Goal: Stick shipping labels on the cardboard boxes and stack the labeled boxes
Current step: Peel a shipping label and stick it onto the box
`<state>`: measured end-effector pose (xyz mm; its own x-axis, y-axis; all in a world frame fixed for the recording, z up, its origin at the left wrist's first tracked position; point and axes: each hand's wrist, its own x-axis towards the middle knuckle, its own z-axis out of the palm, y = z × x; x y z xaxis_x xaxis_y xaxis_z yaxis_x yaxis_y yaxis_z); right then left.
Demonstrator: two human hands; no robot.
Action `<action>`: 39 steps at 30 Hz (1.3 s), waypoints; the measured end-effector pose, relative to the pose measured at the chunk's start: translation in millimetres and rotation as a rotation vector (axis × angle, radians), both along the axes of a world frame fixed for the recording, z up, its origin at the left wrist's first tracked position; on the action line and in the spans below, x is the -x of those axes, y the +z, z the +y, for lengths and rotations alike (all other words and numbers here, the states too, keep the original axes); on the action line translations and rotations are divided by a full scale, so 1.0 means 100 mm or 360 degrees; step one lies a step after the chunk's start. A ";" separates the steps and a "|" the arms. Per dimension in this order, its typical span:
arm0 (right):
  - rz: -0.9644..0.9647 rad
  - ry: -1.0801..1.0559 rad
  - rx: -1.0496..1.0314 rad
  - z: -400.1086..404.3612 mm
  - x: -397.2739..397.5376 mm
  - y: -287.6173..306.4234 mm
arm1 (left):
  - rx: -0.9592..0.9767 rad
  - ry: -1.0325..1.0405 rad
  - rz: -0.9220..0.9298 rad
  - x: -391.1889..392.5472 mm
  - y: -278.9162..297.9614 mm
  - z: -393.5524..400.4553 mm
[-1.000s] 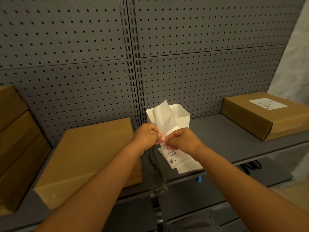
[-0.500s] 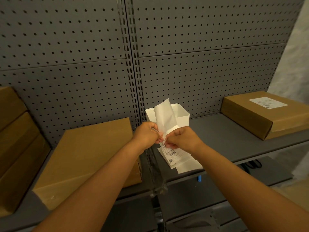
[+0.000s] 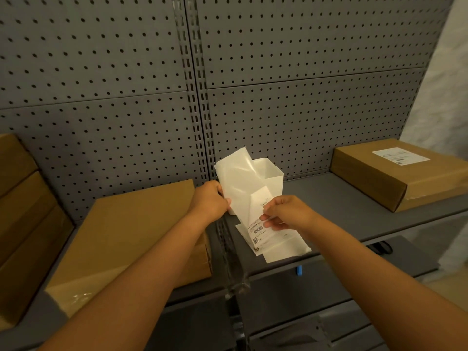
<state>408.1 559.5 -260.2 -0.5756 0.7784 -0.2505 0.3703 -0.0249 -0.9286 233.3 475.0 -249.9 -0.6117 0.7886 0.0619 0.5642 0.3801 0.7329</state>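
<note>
Above the white bin (image 3: 268, 173), the hands have drawn apart: left hand (image 3: 210, 200) grips the backing sheet (image 3: 235, 178), right hand (image 3: 286, 211) pinches the freed label (image 3: 258, 201), ready for sticking.

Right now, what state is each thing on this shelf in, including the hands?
Left hand: grips the backing sheet.
Right hand: pinches the label, partly peeled off the backing.
Box in front: closed, no label on top.
Box on the right: closed, labeled.
White bin: open, upright.
Loose labels: lying flat on the shelf.
</note>
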 end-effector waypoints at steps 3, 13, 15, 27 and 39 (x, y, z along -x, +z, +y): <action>0.0010 -0.0034 0.0022 0.06 -0.08 -0.02 | 0.0036 0.0022 0.0081 0.01 0.01 0.01; -0.0155 -0.0182 -0.0041 0.22 -0.41 -0.07 | 0.0128 0.0012 0.0286 0.00 -0.02 0.07; -0.0196 -0.0206 -0.0056 0.25 -0.49 -0.08 | 0.0148 0.0003 0.0317 -0.02 -0.02 0.08; -0.0350 -0.0431 -0.0009 0.42 -1.07 -0.10 | 0.0272 0.0003 0.0534 -0.03 -0.15 0.16; -0.0248 -0.0670 -0.0129 0.38 -1.17 0.01 | 0.0364 -0.0022 0.0757 -0.03 -0.19 0.16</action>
